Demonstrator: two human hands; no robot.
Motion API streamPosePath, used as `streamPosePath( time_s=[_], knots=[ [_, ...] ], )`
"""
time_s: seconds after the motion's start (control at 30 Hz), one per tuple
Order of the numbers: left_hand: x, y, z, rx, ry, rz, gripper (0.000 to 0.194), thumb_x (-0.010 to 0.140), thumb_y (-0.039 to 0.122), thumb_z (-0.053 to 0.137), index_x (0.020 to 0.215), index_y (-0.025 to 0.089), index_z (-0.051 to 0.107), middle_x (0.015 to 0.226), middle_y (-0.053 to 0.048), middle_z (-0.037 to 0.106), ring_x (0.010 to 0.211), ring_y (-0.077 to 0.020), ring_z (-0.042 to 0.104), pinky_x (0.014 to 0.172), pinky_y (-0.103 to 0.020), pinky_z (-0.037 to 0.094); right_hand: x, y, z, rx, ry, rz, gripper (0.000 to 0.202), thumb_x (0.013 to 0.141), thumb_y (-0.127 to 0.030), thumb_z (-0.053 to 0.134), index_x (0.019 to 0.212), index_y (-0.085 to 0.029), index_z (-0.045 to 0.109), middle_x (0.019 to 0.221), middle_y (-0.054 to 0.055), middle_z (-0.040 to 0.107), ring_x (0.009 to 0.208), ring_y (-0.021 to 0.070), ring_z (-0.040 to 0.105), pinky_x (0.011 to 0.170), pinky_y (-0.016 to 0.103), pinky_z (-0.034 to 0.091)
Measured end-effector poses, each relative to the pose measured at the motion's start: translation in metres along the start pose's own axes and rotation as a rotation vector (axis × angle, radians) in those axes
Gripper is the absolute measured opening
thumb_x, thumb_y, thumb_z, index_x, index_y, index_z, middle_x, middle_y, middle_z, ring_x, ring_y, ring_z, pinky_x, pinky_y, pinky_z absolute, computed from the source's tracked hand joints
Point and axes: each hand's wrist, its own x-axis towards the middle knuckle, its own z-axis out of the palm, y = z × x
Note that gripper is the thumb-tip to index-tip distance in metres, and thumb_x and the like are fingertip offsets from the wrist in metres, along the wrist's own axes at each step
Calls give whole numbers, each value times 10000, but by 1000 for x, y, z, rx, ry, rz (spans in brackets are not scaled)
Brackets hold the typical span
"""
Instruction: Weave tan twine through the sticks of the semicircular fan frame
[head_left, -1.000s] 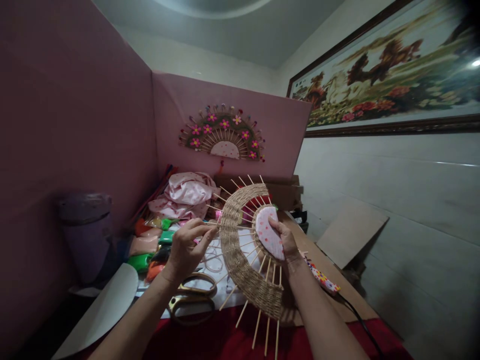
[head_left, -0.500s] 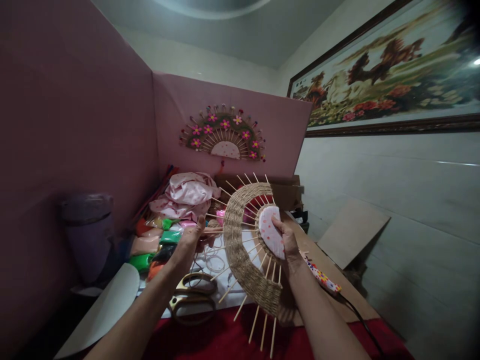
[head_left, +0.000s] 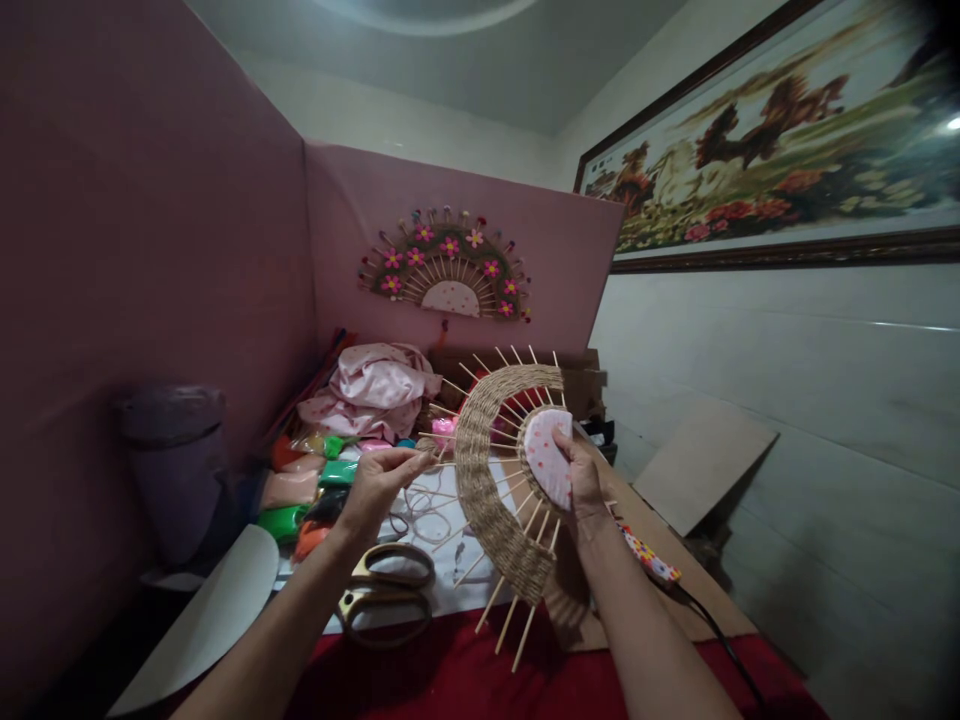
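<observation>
A half-round fan frame of woven cord (head_left: 474,455) with thin wooden sticks radiating through it is held up in front of me. At its centre is a white half-disc (head_left: 546,452) with pink-red dots. My right hand (head_left: 583,482) grips this half-disc, the thumb over its front and the other fingers hidden behind. My left hand (head_left: 386,482) is closed in a pinch at the fan's left edge, its fingertips on the outer end of one stick. Thin loose cord (head_left: 429,520) lies on the white sheet below that hand.
Gold-handled scissors (head_left: 388,595) lie on the table's front, over red cloth (head_left: 465,670). Colourful clay packets (head_left: 289,490) and crumpled pink fabric (head_left: 375,385) sit behind my left hand. A flower-patterned corded tool (head_left: 649,555) rests on brown board at right. A finished flowered fan (head_left: 450,250) hangs ahead.
The fan has shifted slightly right and turned a little in my right hand. My left hand has gone from a looser, upright-thumb hold to a fingertip pinch at the stick's end.
</observation>
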Motion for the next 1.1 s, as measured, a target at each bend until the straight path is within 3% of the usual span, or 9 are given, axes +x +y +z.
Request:
streamPosePath(
  time_s=[0.17, 0.27, 0.53, 0.83, 1.1],
  knots=[
    [-1, -3, -2, 304, 109, 214, 167, 671, 317, 645, 681, 162, 706, 633, -39, 647, 603, -155, 547, 572, -252, 399, -3, 0, 3, -41, 11, -68, 249, 588, -257, 697, 801, -143, 637, 652, 42, 686, 715, 241, 666, 641, 362, 555],
    [-2, -7, -1, 480, 116, 309, 144, 701, 281, 607, 738, 191, 715, 713, -49, 677, 658, -171, 584, 625, -265, 428, -5, 1, 4, -83, 38, -102, 272, 589, -276, 711, 810, -136, 635, 646, 37, 682, 703, 237, 664, 632, 348, 553],
    [-6, -15, 8, 384, 2, 273, 171, 730, 263, 590, 812, 199, 725, 725, -50, 692, 648, -168, 603, 592, -249, 446, -2, 4, 1, -89, 32, -156, 321, 588, -309, 716, 840, -130, 629, 658, 33, 681, 687, 226, 662, 618, 330, 551],
    [-6, -17, 8, 415, -15, 326, 174, 750, 224, 570, 830, 189, 720, 727, -51, 691, 646, -159, 606, 595, -243, 444, -2, 5, 1, -41, 28, -161, 299, 592, -268, 708, 851, -145, 624, 685, 23, 688, 726, 221, 666, 646, 331, 558],
    [-10, -1, 9, 511, -26, 420, 177, 778, 250, 557, 805, 172, 714, 649, -27, 600, 598, -122, 528, 561, -222, 389, 5, 3, -3, 80, 65, -76, 217, 611, -237, 661, 797, -128, 633, 665, 41, 690, 738, 223, 671, 691, 349, 560]
  ],
)
